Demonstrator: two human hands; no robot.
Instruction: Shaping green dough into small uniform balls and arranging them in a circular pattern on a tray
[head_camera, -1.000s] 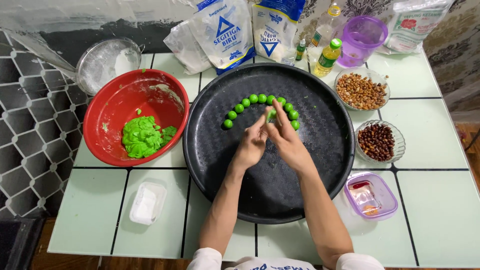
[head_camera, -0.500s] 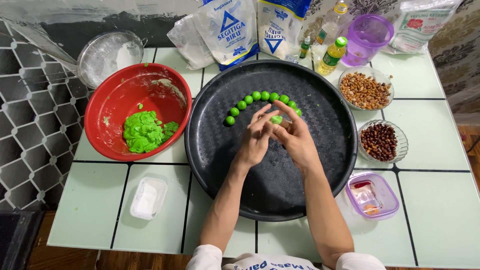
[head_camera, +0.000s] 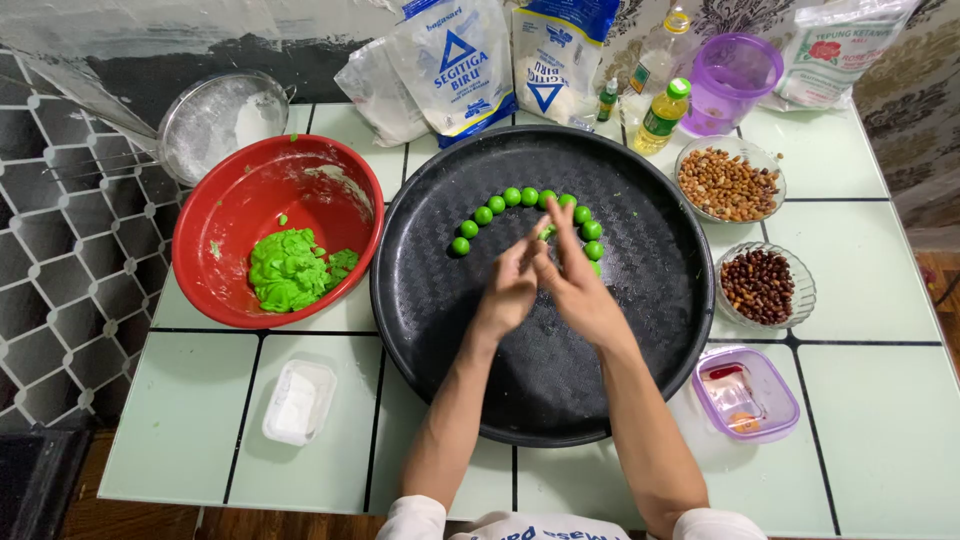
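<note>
**Both my hands over the black tray**

My left hand (head_camera: 508, 290) and my right hand (head_camera: 578, 285) are together above the middle of the big round black tray (head_camera: 430, 330). The palms face each other and the fingers are stretched, the tips of both hands meeting near the row of balls. A bit of green (head_camera: 546, 233) shows between my fingertips, but I cannot tell if the hands press a piece of dough or only touch each other, so how they grip I cannot say.

On the tray the small green balls (head_camera: 512, 197) lie in a curved row, each one touching or almost touching the next. The row starts at the left, goes up and comes down on the right side, where my right hand covers part of it.

Left of the tray, just beside it, stands a red bowl (head_camera: 230, 200) with a lump of green dough (head_camera: 288, 270) in its bottom. Behind the red bowl is a metal sieve (head_camera: 215, 120) with white flour. In front of the bowl, on the counter (head_camera: 880, 400), lies a small white box (head_camera: 298, 402).

Right of the tray are two glass dishes: one with light brown peanuts (head_camera: 728, 183) and one with dark red peanuts (head_camera: 757, 285). Nearer to me is a small purple container (head_camera: 745, 393). At the back stand flour bags (head_camera: 455, 65), a small oil bottle (head_camera: 662, 115) and a purple jug (head_camera: 735, 80).
</note>
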